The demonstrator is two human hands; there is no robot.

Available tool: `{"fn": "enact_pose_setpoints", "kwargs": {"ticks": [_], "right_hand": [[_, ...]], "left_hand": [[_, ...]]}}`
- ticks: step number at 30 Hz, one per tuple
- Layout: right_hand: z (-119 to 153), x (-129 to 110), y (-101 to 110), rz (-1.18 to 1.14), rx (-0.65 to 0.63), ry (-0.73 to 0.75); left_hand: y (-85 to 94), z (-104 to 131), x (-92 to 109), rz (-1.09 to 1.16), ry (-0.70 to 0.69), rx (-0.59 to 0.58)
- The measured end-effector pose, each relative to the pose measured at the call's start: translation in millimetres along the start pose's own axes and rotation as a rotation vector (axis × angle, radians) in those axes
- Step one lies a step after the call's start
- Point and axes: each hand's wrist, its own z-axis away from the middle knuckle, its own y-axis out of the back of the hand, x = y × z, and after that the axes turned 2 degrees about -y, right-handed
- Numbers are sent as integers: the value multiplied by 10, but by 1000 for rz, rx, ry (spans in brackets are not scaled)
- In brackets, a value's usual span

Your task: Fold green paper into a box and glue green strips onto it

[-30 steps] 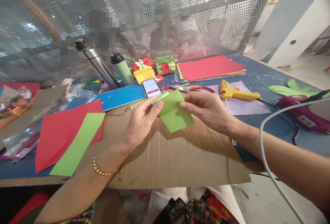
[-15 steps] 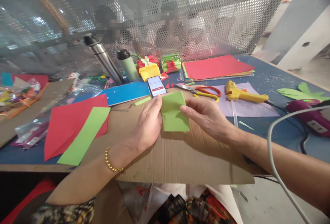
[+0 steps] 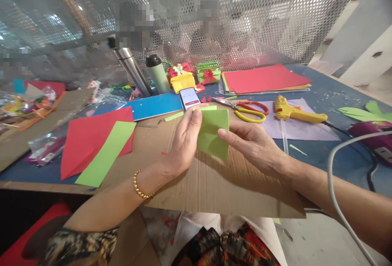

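A folded piece of green paper (image 3: pixel 213 133) is held up between my two hands, above a brown cardboard sheet (image 3: pixel 196 188). My left hand (image 3: pixel 185 143) pinches its left edge, thumb uppermost; a thin green edge shows behind the thumb. On the right side, my right hand (image 3: pixel 248 141) grips the paper with its thumb in front and the fingers behind. Scissors (image 3: pixel 249 109) with red and yellow handles lie just beyond my right hand. A phone (image 3: pixel 190 98) with a lit screen rests past the paper.
A yellow glue gun (image 3: pixel 298 114) lies on purple paper at right, near a white cable (image 3: pixel 332 168). Red sheets (image 3: pixel 266 78) are stacked behind. At left are a green strip (image 3: pixel 107 156) on red paper (image 3: pixel 82 139). Two bottles, a steel one (image 3: pixel 131 68) and a green one (image 3: pixel 158 74), stand behind.
The green paper has turned slightly in my hands, and a bright green edge now shows along its top. The whole view has shifted a little, with things appearing farther right.
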Motion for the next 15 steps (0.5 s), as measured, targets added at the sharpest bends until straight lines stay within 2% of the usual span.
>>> {"fn": "enact_pose_setpoints", "kwargs": {"ticks": [8, 15], "right_hand": [[0, 11, -27, -181, -19, -23], [-9, 35, -22, -184, -68, -16]], "left_hand": [[-27, 33, 8, 73, 79, -13], [-30, 48, -16, 94, 129, 25]]}}
